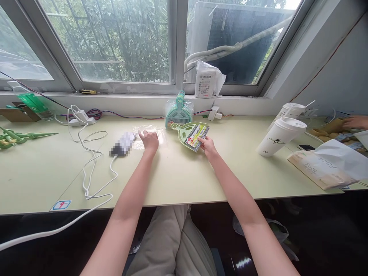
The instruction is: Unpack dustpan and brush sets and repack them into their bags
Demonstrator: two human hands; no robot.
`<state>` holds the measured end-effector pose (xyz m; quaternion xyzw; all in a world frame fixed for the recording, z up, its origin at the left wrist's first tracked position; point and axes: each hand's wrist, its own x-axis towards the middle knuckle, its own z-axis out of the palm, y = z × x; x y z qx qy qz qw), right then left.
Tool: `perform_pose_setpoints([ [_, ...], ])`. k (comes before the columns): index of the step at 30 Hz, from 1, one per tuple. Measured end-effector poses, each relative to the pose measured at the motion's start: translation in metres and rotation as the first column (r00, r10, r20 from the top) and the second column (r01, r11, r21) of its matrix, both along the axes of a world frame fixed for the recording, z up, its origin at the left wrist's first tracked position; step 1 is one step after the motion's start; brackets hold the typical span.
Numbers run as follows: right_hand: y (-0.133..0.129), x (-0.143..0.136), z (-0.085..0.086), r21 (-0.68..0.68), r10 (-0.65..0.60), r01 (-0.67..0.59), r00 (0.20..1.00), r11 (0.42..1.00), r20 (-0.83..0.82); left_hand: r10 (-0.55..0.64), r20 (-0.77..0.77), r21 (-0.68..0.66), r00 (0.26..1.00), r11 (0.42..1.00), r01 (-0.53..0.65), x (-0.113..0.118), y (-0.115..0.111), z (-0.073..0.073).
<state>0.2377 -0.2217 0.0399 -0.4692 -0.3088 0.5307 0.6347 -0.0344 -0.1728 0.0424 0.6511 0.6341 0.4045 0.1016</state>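
Note:
My right hand [208,146] is closed on the right edge of a small light-green dustpan and brush set [184,134]. A yellow printed label covers part of its dark bristles, and the handle points left. Left of it, my left hand [150,141] rests with curled fingers on a clear plastic bag [162,138] lying flat on the table; its fingertips are partly hidden. Just behind, a teal dustpan set [179,111] in clear wrapping stands upright against the wall below the window.
On the left lie a blurred-out device [123,145], white cables [91,161] and a power strip [82,120]. White cups [281,136] and a tissue pack [324,165] stand at the right. Another person's hand [358,122] shows at the far right. The table edge [184,203] is near my lap.

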Motion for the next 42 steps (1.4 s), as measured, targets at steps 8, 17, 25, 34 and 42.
perform_pose_setpoints([
  [8,0.0,-0.003,0.0,0.02,0.066,-0.067,0.998,0.998,0.022,-0.012,-0.387,-0.208,0.922,0.975,-0.075,0.018,-0.005,-0.011],
  [17,-0.004,-0.016,0.002,-0.029,0.154,-0.153,0.987,0.988,0.047,0.067,-0.287,-0.067,0.956,0.994,-0.089,0.011,-0.006,0.009],
  [25,-0.006,-0.018,0.005,0.106,0.119,-0.118,0.993,0.987,-0.004,0.038,-0.192,0.31,0.981,0.95,0.024,0.021,-0.018,0.014],
  [34,-0.009,-0.019,0.014,0.156,0.126,-0.122,0.992,0.98,-0.016,-0.066,-0.282,0.405,0.957,0.896,0.181,0.035,-0.021,0.009],
  [42,-0.014,-0.023,0.019,0.165,0.069,-0.09,0.989,0.982,0.13,-0.187,-0.271,0.386,0.944,0.878,0.284,0.043,-0.023,0.005],
])
